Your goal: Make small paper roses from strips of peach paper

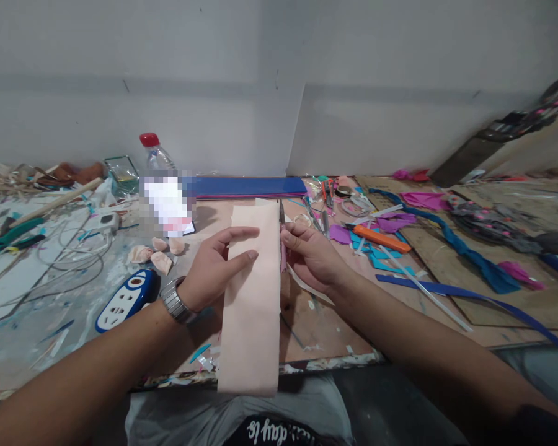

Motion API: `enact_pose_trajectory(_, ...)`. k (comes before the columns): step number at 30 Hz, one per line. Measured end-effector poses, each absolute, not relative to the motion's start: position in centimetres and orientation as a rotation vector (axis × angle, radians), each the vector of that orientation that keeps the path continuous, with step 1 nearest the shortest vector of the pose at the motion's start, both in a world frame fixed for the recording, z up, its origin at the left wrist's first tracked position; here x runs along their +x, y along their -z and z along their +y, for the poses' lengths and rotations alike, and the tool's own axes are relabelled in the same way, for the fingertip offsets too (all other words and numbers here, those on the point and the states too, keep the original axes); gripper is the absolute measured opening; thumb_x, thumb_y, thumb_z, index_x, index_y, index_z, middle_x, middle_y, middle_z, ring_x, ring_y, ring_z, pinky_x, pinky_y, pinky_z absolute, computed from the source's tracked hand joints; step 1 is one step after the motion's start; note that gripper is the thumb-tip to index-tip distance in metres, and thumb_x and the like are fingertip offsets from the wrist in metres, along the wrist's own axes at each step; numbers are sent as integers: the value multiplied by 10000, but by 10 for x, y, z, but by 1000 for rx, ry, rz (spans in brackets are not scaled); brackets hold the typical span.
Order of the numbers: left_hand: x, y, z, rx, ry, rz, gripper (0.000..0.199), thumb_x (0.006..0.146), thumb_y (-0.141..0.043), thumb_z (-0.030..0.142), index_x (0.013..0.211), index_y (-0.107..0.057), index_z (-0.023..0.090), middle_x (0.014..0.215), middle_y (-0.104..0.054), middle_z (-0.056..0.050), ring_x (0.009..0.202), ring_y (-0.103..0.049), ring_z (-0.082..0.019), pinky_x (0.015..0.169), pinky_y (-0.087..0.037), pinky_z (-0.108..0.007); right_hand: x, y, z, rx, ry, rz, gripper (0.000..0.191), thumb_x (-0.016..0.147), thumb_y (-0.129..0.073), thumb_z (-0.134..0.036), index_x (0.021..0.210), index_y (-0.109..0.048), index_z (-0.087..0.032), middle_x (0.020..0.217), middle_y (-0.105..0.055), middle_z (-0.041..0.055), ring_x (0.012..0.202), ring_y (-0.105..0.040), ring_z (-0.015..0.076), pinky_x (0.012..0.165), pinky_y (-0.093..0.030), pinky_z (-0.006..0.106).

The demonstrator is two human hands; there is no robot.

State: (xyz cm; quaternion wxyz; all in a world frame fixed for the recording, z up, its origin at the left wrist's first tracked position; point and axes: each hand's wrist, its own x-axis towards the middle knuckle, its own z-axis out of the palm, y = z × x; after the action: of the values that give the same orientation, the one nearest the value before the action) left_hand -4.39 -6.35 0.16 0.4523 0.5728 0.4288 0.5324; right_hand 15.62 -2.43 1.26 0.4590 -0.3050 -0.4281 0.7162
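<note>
A long pale peach strip of sheet material [251,310], paper or thin cloth, runs from mid-table over the front edge. My left hand [216,263], with a metal watch at its wrist, grips it from the left; thumb and index finger lie on top, and the other fingers are hidden. Along the strip's right edge, my right hand [314,257] is closed around what look like scissors [283,244], with a dark pointed blade upward and a pinkish handle. A narrow pale piece [309,286] hangs below that hand.
Left are a phone [170,204], a red-capped bottle [155,152], pale crumpled pieces [162,262], a power socket [128,301] and green-handled pliers [16,238]. Right are an orange cutter [382,238], blue strips [460,289] and coloured scraps. A blue stack [251,186] lies by the wall.
</note>
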Motion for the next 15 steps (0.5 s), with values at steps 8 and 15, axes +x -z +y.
enact_pose_trajectory(8,-44,-3,-63,1424,-1309,1053,339,833,-793,275,1165,-741,229,1292,-716,-86,1265,-632,-266,1168,-432,-495,154,-15,-26,-738,-1722,-1119,379,636,-967,-428,791,-717,-190,641,-619,-46,510,-500,104,455,-434,259)
enact_pose_trajectory(15,-45,-3,-63,1454,-1309,1065,343,839,-785,278,1174,-737,221,1310,-709,-94,1271,-629,-271,1162,-437,-493,155,-13,-23,-740,-1723,-1035,389,625,-981,-389,855,-736,-192,728,-680,-38,593,-544,89,556,-460,232)
